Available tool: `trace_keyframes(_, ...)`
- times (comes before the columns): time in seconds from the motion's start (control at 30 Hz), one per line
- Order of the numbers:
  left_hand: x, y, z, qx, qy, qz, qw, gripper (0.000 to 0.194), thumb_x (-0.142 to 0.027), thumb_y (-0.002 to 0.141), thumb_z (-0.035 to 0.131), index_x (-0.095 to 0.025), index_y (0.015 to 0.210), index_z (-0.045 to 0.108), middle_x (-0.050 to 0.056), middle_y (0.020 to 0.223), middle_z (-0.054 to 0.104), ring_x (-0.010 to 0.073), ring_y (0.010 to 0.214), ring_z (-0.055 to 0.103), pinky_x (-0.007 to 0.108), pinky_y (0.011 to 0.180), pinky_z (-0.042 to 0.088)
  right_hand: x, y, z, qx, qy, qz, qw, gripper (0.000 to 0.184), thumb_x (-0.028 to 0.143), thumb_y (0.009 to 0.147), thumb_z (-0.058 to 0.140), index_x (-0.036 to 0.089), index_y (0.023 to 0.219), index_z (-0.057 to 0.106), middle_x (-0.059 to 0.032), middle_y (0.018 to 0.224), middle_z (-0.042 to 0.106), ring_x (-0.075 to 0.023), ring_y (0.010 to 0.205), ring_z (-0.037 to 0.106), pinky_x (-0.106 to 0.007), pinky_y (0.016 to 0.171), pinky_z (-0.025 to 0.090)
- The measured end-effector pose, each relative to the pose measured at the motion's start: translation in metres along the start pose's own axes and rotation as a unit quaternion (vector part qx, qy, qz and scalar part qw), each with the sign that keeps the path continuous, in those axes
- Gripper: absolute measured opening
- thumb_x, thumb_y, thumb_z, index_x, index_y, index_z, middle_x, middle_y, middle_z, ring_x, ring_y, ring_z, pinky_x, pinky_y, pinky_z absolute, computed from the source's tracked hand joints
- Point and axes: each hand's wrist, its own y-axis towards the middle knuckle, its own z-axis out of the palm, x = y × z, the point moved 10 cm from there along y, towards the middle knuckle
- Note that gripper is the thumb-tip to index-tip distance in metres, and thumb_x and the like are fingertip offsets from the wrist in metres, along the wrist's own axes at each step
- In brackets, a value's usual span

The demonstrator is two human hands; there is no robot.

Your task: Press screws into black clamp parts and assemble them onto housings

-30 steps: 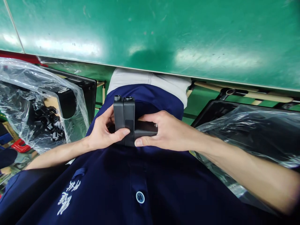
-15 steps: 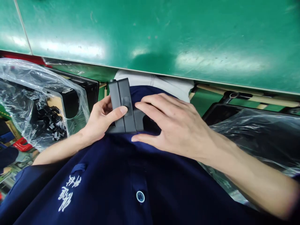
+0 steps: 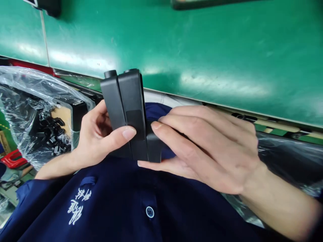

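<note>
A black plastic housing [image 3: 131,97], two slabs side by side with a thin seam between them, is held up in front of the dark blue shirt. Round knobs stick up at its top end. My left hand [image 3: 101,134] is closed on it, thumb pressed on the near face and fingers behind the left side. On the lower right a smaller black block [image 3: 154,143] sits against the housing. My right hand [image 3: 202,144] pinches that block, with fingertips on its upper side and the thumb under its lower edge. The far side of the housing is hidden.
A green worktable [image 3: 202,50] runs across the top, with dark objects at its far edge. On the left, a clear plastic bag [image 3: 32,80] lines a bin of small black parts [image 3: 54,131]. Another plastic-covered black bin [image 3: 285,158] stands at the right.
The housing has come up closer and stands larger in view. My right hand has closed from loosely spread fingers onto the block at its lower right. Dark objects now show on the table's far side.
</note>
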Motion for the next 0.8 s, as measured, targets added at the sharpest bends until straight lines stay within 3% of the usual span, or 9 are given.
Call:
trace_keyframes(0.17, 0.021, 0.011, 0.007, 0.013, -0.061, -0.097, 0.993, 0.031, -0.044, 0.074, 0.076, -0.017, 0.086, 0.067, -0.001, 0.069, 0.065, 0.0128, 0.061, 0.061, 0.022, 0.053, 0.050, 0.007, -0.006, -0.007, -0.081, -0.041, -0.061, 0.994, 0.037, 0.050, 0.086, 0.064, 0.024, 0.113, 0.065, -0.0078, 0.097, 0.068, -0.0262, 0.090, 0.065, -0.039, 0.073, 0.056)
trace_keyframes(0.27, 0.040, 0.008, 0.009, 0.025, -0.149, -0.168, 0.974, 0.046, -0.058, 0.081, 0.062, -0.016, 0.098, 0.065, 0.005, 0.075, 0.068, 0.0188, 0.068, 0.067, 0.028, 0.057, 0.054, 0.010, -0.016, 0.001, -0.114, -0.028, -0.104, 0.988, 0.040, 0.043, 0.080, 0.074, 0.018, 0.110, 0.064, -0.0108, 0.091, 0.068, -0.0261, 0.082, 0.066, -0.037, 0.065, 0.057)
trace_keyframes(0.33, 0.049, 0.004, 0.000, 0.008, -0.173, -0.181, 0.968, 0.050, -0.059, 0.084, 0.056, -0.014, 0.106, 0.062, 0.009, 0.083, 0.071, 0.0216, 0.075, 0.070, 0.031, 0.061, 0.057, 0.005, -0.023, 0.005, -0.146, 0.005, -0.098, 0.984, 0.044, 0.042, 0.076, 0.077, 0.018, 0.110, 0.063, -0.0109, 0.088, 0.069, -0.0262, 0.079, 0.067, -0.037, 0.062, 0.058)
trace_keyframes(0.43, 0.046, -0.004, -0.032, -0.065, -0.120, -0.094, 0.986, 0.041, -0.048, 0.088, 0.057, -0.014, 0.110, 0.063, 0.011, 0.092, 0.073, 0.0222, 0.085, 0.071, 0.033, 0.070, 0.059, -0.004, -0.032, 0.011, -0.186, 0.045, -0.063, 0.979, 0.048, 0.045, 0.073, 0.079, 0.021, 0.111, 0.063, -0.0092, 0.085, 0.069, -0.0259, 0.073, 0.068, -0.039, 0.058, 0.060)
trace_keyframes(0.53, 0.023, -0.020, -0.057, -0.112, -0.026, 0.088, 0.989, 0.032, -0.033, 0.089, 0.060, -0.020, 0.117, 0.063, 0.009, 0.099, 0.074, 0.0220, 0.093, 0.070, 0.036, 0.080, 0.059, -0.009, -0.035, 0.020, -0.187, 0.062, -0.033, 0.980, 0.050, 0.044, 0.070, 0.080, 0.020, 0.112, 0.064, -0.0093, 0.085, 0.070, -0.0261, 0.072, 0.068, -0.040, 0.059, 0.061)
trace_keyframes(0.63, 0.007, -0.036, -0.046, -0.042, 0.077, 0.214, 0.973, 0.040, -0.021, 0.086, 0.062, -0.023, 0.126, 0.061, 0.009, 0.104, 0.073, 0.0230, 0.096, 0.070, 0.039, 0.087, 0.057, -0.013, -0.034, 0.025, -0.180, 0.054, -0.012, 0.982, 0.049, 0.041, 0.071, 0.080, 0.020, 0.112, 0.064, -0.0097, 0.086, 0.070, -0.0261, 0.074, 0.069, -0.040, 0.061, 0.061)
trace_keyframes(0.7, 0.006, -0.039, -0.031, 0.019, 0.126, 0.233, 0.964, 0.047, -0.016, 0.083, 0.064, -0.022, 0.129, 0.059, 0.009, 0.106, 0.073, 0.0235, 0.098, 0.069, 0.039, 0.090, 0.055, -0.013, -0.034, 0.026, -0.178, 0.034, -0.011, 0.983, 0.049, 0.040, 0.071, 0.080, 0.020, 0.113, 0.063, -0.0099, 0.086, 0.070, -0.0262, 0.074, 0.069, -0.039, 0.061, 0.061)
trace_keyframes(0.8, 0.002, -0.040, -0.018, 0.050, 0.157, 0.259, 0.952, 0.056, -0.014, 0.078, 0.070, -0.022, 0.132, 0.057, 0.009, 0.105, 0.073, 0.0226, 0.096, 0.068, 0.036, 0.088, 0.055, -0.012, -0.034, 0.024, -0.182, 0.004, -0.022, 0.983, 0.049, 0.037, 0.072, 0.080, 0.019, 0.113, 0.060, -0.0109, 0.085, 0.069, -0.0265, 0.074, 0.068, -0.038, 0.060, 0.061)
